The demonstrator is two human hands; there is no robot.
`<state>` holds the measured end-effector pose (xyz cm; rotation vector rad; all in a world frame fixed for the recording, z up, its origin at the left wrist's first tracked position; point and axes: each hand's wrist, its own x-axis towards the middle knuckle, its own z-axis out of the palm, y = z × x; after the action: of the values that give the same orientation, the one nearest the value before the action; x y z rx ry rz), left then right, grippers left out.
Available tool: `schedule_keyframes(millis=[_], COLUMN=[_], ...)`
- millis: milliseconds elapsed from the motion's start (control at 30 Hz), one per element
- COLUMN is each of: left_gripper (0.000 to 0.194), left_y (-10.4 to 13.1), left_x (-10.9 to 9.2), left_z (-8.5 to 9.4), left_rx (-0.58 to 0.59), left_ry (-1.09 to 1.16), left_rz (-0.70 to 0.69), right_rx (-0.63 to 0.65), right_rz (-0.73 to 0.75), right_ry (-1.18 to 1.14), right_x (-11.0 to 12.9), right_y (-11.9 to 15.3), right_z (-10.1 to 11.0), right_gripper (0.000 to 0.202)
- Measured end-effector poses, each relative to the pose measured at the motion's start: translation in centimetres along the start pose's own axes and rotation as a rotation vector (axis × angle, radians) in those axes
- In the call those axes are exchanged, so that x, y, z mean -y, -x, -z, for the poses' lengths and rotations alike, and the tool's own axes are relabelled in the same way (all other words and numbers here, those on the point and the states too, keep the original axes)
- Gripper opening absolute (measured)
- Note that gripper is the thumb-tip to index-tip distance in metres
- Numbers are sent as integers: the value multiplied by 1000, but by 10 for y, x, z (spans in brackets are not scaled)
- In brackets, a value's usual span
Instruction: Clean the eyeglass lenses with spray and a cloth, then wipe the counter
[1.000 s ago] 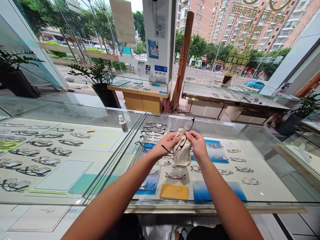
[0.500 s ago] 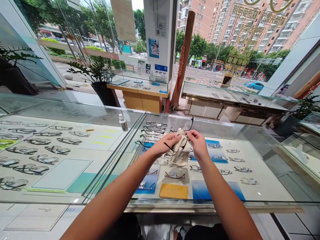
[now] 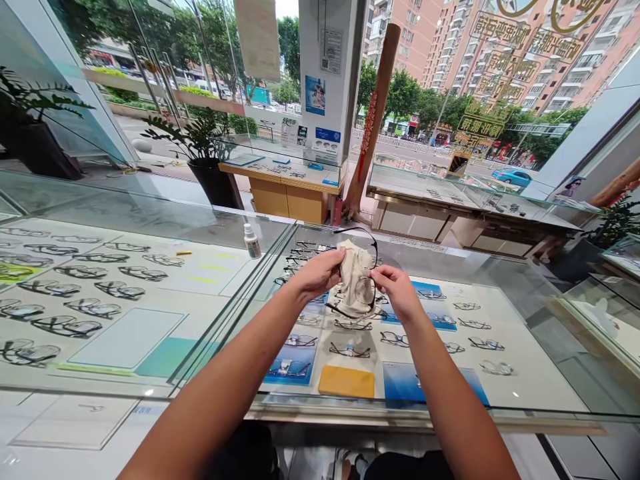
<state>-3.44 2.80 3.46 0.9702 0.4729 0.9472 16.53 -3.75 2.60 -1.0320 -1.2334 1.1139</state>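
In the head view, the two hands are apart over the clear glass-topped display counter [image 3: 540, 353]. The left hand [image 3: 320, 275] pinches a crumpled cream fabric cloth [image 3: 351, 263] by its upper left part. The right hand [image 3: 397, 288] grips the thin black-framed eyeglasses [image 3: 375, 253] near the middle of the frame, fingertips together; the frame is turned on end, held above the counter between the hands. The cloth hangs behind the lower lens; whether they touch, I cannot tell. A small white plastic bottle [image 3: 252, 243] stands toward the counter's far edge, left of the glass seam. A flat yellow rectangular pouch [image 3: 347, 382] lies by the near edge.
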Motion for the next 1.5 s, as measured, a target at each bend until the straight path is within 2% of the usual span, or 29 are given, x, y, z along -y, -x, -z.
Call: schedule_keyframes(millis=[300,467,667,833,967,1167,1367,1500], left_gripper=[51,52,55,52,47,43,39,40], left_y=[13,15,17,16,17,18,14,12], left_x=[5,5,3,-4,-11,-14,-8,-1], left_z=[-16,-16,-12,-13,-14,-11,-3,-4], left_rx=[138,75,11,83,115,138,287,235], left_ry=[-118,-305,-398,-358,-364,-424,-411,-327], left_rz=[45,-59,-17,65,104,172,216,233], right_rx=[123,138,122,116,119,205,322,342], right_rz=[-5,42,63,-16,-138,-278,-334,-354], right_ry=[62,91,106,48,-36,-77,-41,-43], right_x=[-4,-5,-7,0,7,7,7,9], right_y=[5,5,4,5,5,4,6,7], right_z=[-10,-9,-7,-3,1,3,5,3], right_gripper=[48,49,46,44,47,50,50,52])
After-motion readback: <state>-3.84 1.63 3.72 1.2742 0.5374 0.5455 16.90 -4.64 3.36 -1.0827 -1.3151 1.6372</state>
